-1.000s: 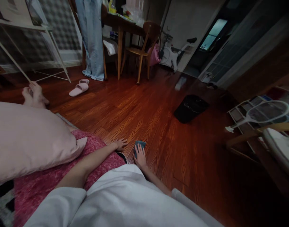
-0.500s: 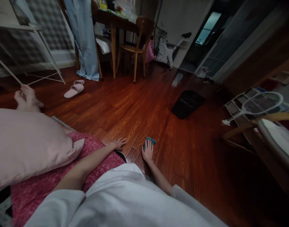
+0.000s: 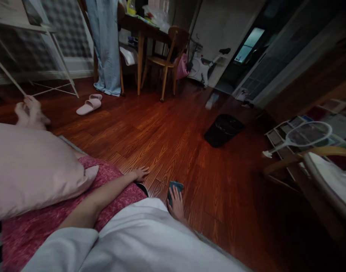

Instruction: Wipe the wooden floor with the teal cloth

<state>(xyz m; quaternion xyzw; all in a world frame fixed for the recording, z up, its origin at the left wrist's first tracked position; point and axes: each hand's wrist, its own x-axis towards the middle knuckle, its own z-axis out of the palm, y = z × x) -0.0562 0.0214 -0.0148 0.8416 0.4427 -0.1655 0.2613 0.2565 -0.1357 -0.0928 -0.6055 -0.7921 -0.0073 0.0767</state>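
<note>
On the wooden floor (image 3: 161, 145), my right hand (image 3: 177, 204) holds a folded teal cloth (image 3: 176, 184) under its palm, pressing it against the boards. The fingers lie extended over the cloth, and its far edge shows past the fingertips. My left hand (image 3: 140, 173) rests with fingers spread at the edge of a crimson textile (image 3: 105, 170), holding nothing. A small dark, curved object with a pale rim (image 3: 143, 188) pokes out beneath the left wrist; what it is I cannot tell.
A black trash bin (image 3: 222, 130) stands ahead to the right. Pink slippers (image 3: 89, 105), a wooden chair (image 3: 165, 60) and a table lie farther off. A pale pillow (image 3: 34, 170) is at left. A racket (image 3: 305, 136) and a chair with a pale seat are at right.
My right hand has drawn the cloth back toward my body and slightly left. My left hand stays in nearly the same place. The view has tilted a little.
</note>
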